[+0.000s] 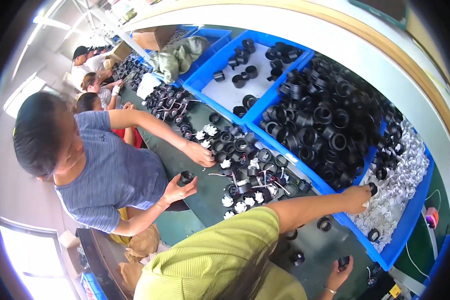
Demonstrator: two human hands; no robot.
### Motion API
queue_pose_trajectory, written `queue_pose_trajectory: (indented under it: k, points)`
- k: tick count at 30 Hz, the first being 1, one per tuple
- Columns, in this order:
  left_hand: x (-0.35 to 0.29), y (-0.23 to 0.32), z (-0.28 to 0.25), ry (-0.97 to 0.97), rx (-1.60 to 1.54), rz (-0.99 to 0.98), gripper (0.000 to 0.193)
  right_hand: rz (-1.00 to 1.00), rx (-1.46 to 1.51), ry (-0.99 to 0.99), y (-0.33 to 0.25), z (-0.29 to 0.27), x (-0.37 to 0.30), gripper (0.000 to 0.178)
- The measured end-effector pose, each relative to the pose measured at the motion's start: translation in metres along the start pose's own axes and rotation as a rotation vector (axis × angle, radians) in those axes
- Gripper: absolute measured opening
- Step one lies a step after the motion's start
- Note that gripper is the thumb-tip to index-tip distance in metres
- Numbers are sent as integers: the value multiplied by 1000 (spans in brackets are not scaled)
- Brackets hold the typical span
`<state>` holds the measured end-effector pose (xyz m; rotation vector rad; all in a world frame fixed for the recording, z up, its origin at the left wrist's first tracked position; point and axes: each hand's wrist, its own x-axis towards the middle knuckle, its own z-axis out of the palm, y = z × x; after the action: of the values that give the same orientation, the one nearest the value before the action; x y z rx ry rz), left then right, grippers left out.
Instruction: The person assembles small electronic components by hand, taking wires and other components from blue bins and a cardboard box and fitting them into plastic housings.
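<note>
While the right hand (338, 278) has its grip closed round a black ring (343, 261) by the counter (312, 245), the left hand (357, 199), its grip hard to tell, seems to be picking white bits (396, 187) in the blue tray (361, 240), which calls for a light pinch.

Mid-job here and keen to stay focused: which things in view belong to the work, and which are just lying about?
Seemingly in the job:
black piece at the left hand
black ring in the right hand
white pieces
heaped black rings
blue tray

Seemingly lying about:
grey-green cloth
cardboard box
crumpled brown material
small pink object
</note>
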<state>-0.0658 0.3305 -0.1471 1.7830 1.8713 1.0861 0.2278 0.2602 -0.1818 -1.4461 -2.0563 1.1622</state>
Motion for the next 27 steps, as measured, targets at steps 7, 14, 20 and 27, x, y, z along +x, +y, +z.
queue_pose_trajectory:
  k: [7,14,20,27]
  points:
    - [-85,81,-58,-94,-1219,-565,35,-2,546,61,-117,-12,-25,52]
    - [-149,129,-96,32,-1716,-632,19,-328,437,73,-214,-8,-48,53]
    - [-177,152,-139,95,-1645,-604,20,-567,444,-7,-259,4,-65,57]
    - [-199,170,-132,32,-1843,-519,24,-687,205,94,-262,8,-94,51]
